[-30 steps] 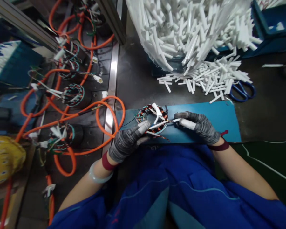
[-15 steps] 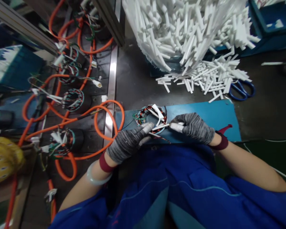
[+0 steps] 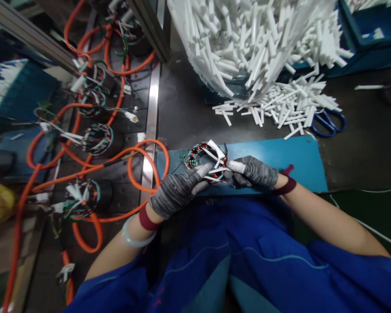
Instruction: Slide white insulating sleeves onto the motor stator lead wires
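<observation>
A motor stator (image 3: 195, 153) with a ring of copper windings, teal lacing and loose wires lies on the blue mat. My left hand (image 3: 179, 189), in a grey glove with pale fingertips, closes thumb and fingers at the near side of the ring, on the left end of a thin white sleeve (image 3: 219, 170). From the other side my right hand (image 3: 256, 173), gloved alike, pinches at the sleeve's right end, by the ring's edge; the exact contact is hidden by the fingertips. A wider white sleeve (image 3: 216, 148) stands out over the ring.
A clear bag of white sleeves (image 3: 234, 48) stands beyond the mat (image 3: 280, 158), with a loose heap of sleeves (image 3: 289, 102) beside it. Blue-handled scissors (image 3: 329, 124) lie to the right. Several wired stators (image 3: 99, 139) with orange cables (image 3: 124, 152) fill the left side.
My right hand has moved left, closer to the stator, and its fingers now reach beneath the ring's right edge. My left hand stays at the sleeve almost unmoved.
</observation>
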`<state>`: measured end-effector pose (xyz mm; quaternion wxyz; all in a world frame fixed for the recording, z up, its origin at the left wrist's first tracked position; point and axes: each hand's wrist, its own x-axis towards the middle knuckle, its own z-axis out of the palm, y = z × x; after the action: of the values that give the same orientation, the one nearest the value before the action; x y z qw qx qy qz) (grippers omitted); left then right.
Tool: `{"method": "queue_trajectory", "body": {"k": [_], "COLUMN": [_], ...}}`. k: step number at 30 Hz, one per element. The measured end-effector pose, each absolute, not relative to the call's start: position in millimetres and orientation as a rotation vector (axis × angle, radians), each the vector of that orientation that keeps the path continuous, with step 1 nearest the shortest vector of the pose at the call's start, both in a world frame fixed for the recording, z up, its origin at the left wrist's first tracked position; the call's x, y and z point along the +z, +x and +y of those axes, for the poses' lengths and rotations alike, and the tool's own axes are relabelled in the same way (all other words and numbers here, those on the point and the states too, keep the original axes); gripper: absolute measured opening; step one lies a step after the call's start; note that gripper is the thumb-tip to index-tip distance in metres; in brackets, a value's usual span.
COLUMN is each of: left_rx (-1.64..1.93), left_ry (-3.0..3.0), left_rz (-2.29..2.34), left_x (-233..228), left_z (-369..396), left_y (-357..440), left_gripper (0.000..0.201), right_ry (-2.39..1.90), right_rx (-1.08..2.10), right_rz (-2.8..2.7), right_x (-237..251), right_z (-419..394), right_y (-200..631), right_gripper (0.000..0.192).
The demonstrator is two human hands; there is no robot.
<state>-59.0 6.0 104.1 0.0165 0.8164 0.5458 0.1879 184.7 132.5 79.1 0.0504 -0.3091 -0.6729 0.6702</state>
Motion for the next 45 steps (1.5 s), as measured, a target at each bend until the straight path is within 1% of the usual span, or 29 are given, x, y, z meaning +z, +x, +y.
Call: {"method": "queue_trajectory", "body": {"k": [1, 2, 3, 4, 7, 8, 9, 12, 13, 14, 16, 18, 19, 21, 24, 27, 29, 31, 32, 33, 34, 36, 38, 42, 45], "left_rx": [0.583, 0.597, 0.618, 0.637, 0.665, 0.658, 0.638, 0.506, 0.459, 0.415, 0.343, 0.271, 0.237, 0.228, 0.339, 0.528, 0.695, 0.817, 0.841, 0.836, 0.813, 0.763, 0.760, 0.777, 0.772], "left_ry": [2.534, 2.537, 2.540, 2.544, 2.558, 2.566, 2.574, 2.589, 2.598, 2.613, 2.647, 2.644, 2.618, 2.554, 2.469, 2.371, 2.307, 2.287, 2.292, 2.293, 2.288, 2.246, 2.211, 2.185, 2.179], "left_rz": [1.713, 1.720, 1.723, 1.727, 1.746, 1.751, 1.757, 1.793, 1.816, 1.847, 1.936, 2.045, 2.096, 2.165, 2.193, 2.187, 2.144, 2.035, 1.978, 1.934, 1.904, 1.888, 1.871, 1.835, 1.861], "left_x": [104, 102, 101, 99, 94, 93, 93, 98, 100, 102, 106, 108, 108, 105, 99, 94, 92, 91, 91, 91, 92, 93, 94, 95, 95], "left_z": [5, 4, 3, 2, 0, 0, 0, 2, 1, 0, -3, -7, -9, -9, -5, 1, 2, 2, 1, 1, 0, -1, -1, -1, -2], "left_y": [-58, -58, -57, -57, -56, -56, -56, -53, -52, -49, -43, -34, -30, -21, -10, -6, -7, -8, -9, -10, -11, -12, -13, -14, -13], "left_gripper": [0.043, 0.042, 0.042, 0.042, 0.042, 0.042, 0.043, 0.044, 0.045, 0.045, 0.045, 0.045, 0.045, 0.045, 0.044, 0.044, 0.044, 0.037, 0.033, 0.030, 0.028, 0.029, 0.029, 0.030, 0.029], "right_ry": [-0.958, -0.974, -0.988, -1.006, -0.999, -0.980, -0.972, -1.017, -1.030, -1.037, -1.022, -1.115, -1.198, -1.491, -1.582, -1.471, -1.371, -1.305, -1.278, -1.207, -1.161, -1.125, -1.116, -1.135, -1.170], "right_rx": [2.197, 2.261, 2.229, 2.111, 1.615, 1.576, 1.650, 2.106, 2.173, 2.132, 1.846, 1.386, 1.208, 0.557, 0.392, 0.425, 0.494, 0.649, 0.892, 1.115, 1.263, 1.432, 1.526, 1.712, 1.751], "right_rz": [-1.938, -1.881, -1.890, -1.947, -2.113, -2.120, -2.098, -1.936, -1.911, -1.944, -2.092, -2.225, -2.226, -2.368, -2.462, -2.422, -2.277, -2.147, -2.010, -1.918, -1.884, -1.799, -1.738, -1.609, -1.570], "right_x": [80, 81, 83, 86, 91, 91, 90, 85, 85, 85, 89, 94, 95, 95, 87, 80, 80, 85, 88, 90, 92, 92, 89, 83, 83], "right_z": [132, 131, 130, 130, 134, 135, 136, 134, 132, 131, 133, 146, 156, 184, 222, 228, 207, 175, 158, 142, 129, 113, 109, 115, 113], "right_y": [182, 181, 182, 183, 191, 191, 191, 183, 180, 180, 189, 212, 227, 259, 293, 300, 291, 276, 268, 260, 252, 240, 232, 232, 236], "right_gripper": [0.069, 0.071, 0.070, 0.065, 0.048, 0.047, 0.050, 0.067, 0.071, 0.074, 0.071, 0.057, 0.047, 0.040, 0.027, 0.021, 0.023, 0.032, 0.033, 0.034, 0.032, 0.028, 0.027, 0.033, 0.036]}}
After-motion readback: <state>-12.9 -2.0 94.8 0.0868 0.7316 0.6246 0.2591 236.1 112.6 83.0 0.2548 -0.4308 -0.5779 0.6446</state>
